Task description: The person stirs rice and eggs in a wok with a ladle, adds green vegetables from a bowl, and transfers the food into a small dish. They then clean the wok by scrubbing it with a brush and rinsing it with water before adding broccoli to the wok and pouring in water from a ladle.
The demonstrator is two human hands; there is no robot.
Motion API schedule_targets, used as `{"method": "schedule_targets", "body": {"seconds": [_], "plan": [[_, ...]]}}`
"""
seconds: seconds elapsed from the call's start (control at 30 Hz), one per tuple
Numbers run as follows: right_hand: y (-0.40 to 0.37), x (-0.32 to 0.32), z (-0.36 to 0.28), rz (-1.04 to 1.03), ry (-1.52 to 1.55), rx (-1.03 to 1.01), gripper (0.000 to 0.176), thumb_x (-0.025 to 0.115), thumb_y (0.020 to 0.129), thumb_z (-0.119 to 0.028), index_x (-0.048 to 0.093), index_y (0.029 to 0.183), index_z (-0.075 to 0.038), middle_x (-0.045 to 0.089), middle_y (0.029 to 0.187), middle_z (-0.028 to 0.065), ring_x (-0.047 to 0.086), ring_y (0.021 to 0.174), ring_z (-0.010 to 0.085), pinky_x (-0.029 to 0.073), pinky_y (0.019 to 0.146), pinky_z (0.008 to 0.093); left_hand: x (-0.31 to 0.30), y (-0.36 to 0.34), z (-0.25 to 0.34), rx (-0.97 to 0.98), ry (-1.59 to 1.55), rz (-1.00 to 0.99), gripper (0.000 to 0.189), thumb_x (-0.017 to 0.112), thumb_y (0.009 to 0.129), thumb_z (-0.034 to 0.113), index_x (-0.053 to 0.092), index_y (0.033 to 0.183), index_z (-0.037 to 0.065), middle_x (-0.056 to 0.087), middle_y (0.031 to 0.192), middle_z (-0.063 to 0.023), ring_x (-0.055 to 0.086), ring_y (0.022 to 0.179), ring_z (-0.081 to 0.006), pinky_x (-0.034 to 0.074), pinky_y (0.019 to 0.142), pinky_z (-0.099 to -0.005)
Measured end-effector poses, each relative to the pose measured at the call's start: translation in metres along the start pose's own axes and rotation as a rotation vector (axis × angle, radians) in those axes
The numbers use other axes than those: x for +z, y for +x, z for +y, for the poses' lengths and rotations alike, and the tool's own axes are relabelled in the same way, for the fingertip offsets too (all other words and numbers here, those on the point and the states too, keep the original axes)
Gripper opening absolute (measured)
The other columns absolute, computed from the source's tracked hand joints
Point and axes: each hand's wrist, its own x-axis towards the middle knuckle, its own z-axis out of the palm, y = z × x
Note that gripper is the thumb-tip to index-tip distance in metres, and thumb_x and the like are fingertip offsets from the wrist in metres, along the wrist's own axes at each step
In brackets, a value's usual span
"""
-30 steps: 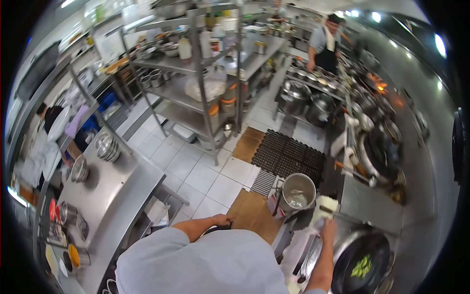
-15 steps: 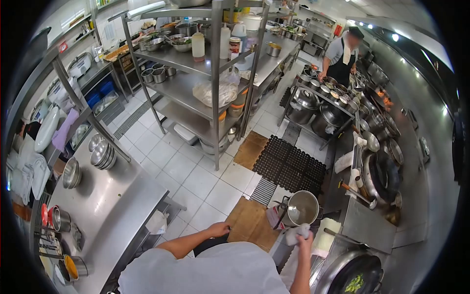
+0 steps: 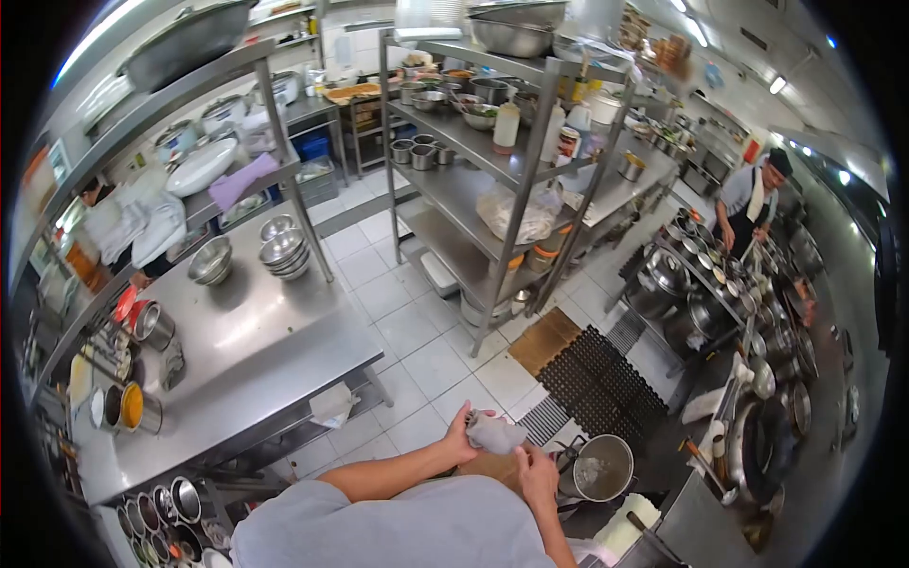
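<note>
Cloth (image 3: 494, 434), pale and bunched, now held before the chest, between steel tabletop (image 3: 265, 331) at left and pot (image 3: 598, 468) at right. Half a second ago it was beside the pot, in the right hand alone. Left hand (image 3: 461, 428) has come up and grips its left edge; right hand (image 3: 538, 466) grasps it from below. Judged: handling has gone two-handed, clear of the stove side.

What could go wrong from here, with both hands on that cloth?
1. The left hand and right hand both grip the cloth, so neither is free to catch a stumble.
2. The open steel pot stands low, close by the right hand; a turn could knock it.
3. The black floor mat lies on the tiles just ahead; its edge may trip a foot.
</note>
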Motion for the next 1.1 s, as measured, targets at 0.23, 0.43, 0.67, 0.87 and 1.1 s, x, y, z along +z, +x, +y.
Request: {"method": "schedule_targets", "body": {"seconds": [0.23,0.43,0.67,0.87,1.1], "plan": [[-0.008,-0.024,-0.044,-0.079,0.103,-0.584,0.063,0.077,0.068,-0.02,0.05,0.122,-0.002,0.05,0.117,0.0193,0.047,0.11,0.0349,0.041,0.088,0.0404,-0.018,-0.032,-0.024,0.089,0.059,0.016,0.057,0.041,0.088,0.061,0.057,0.112,0.013,0.061,0.113,-0.0096,0.056,0.107,-0.028,0.044,0.09,-0.0465],[-0.022,0.035,-0.007,-0.188,0.579,-0.158,0.067,0.077,0.07,-0.024,0.046,0.122,0.004,0.05,0.113,0.0212,0.049,0.108,0.0353,0.042,0.088,0.0404,-0.014,-0.076,-0.049,0.383,0.269,-0.065,0.055,0.052,0.092,0.042,0.035,0.138,0.017,0.049,0.126,-0.0021,0.048,0.116,-0.0187,0.044,0.093,-0.0414],[-0.045,0.059,-0.022,-0.318,0.523,-0.475,0.069,0.079,0.067,-0.023,0.044,0.121,0.004,0.051,0.115,0.0212,0.05,0.109,0.0349,0.041,0.091,0.0412,-0.043,-0.126,-0.069,0.42,0.352,0.201,0.051,0.064,0.087,0.032,0.042,0.13,0.015,0.054,0.113,0.0,0.052,0.105,-0.0144,0.048,0.08,-0.0308],[-0.04,0.04,-0.04,-0.535,0.478,-0.178,0.078,0.081,0.063,-0.014,0.04,0.127,0.003,0.052,0.117,0.0181,0.051,0.108,0.0275,0.041,0.094,0.0362,-0.068,-0.134,-0.058,0.524,0.298,0.149,0.047,0.064,0.087,0.031,0.046,0.126,0.013,0.055,0.118,-0.0022,0.053,0.109,-0.0166,0.048,0.089,-0.0366],[-0.048,0.077,-0.081,-0.627,0.814,-0.047,0.066,0.079,0.065,-0.01,0.044,0.121,0.0,0.055,0.11,0.0104,0.052,0.103,0.0203,0.041,0.093,0.0347,-0.086,-0.173,-0.01,0.489,0.197,0.106,0.044,0.06,0.089,0.03,0.047,0.127,0.01,0.056,0.117,-0.0048,0.054,0.107,-0.0177,0.048,0.089,-0.0341]]}}
